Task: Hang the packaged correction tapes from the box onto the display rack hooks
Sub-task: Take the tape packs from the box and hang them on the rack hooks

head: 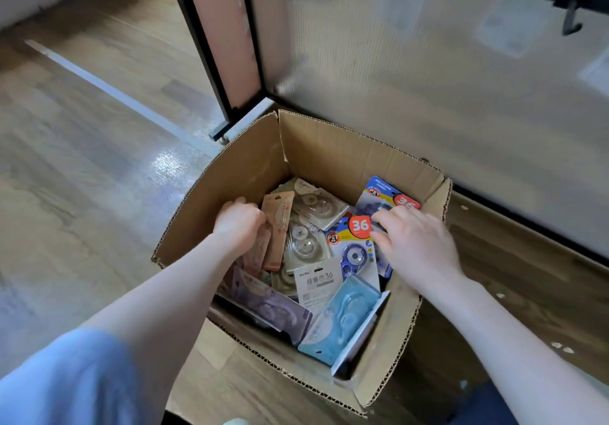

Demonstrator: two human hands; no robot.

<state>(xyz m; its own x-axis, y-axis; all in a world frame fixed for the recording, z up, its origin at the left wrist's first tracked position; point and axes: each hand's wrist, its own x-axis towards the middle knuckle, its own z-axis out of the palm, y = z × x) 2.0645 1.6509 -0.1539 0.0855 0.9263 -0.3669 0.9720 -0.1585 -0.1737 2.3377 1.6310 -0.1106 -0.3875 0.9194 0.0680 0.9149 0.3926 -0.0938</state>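
Cardboard walls of the open box (333, 151) framed both of your hands as you reached down among the packaged correction tapes (306, 243) — they lay jumbled inside it, overlapping at all angles, none yet on a hook. Your left hand (239, 223) was curled, its fingers seemingly closing on the upper end of a tan carded pack (276, 227) that stood on edge with its long axis running away from you; how firm that hold was could not be judged. Your right hand (418, 243) lay flat with fingers spread and straight, their tips touching a blue pack (354, 246) just to its left, another blue pack (392, 197) leaning on the far wall beyond. So the left hand was nearer a lift, and the rack's black hook (571, 19) hung well above and to the right — a long carry upward, I would judge. Readable print: a red "36" on both blue packs, "PET" on a round badge, and "BeBe" with "36" on a white card (318, 281).
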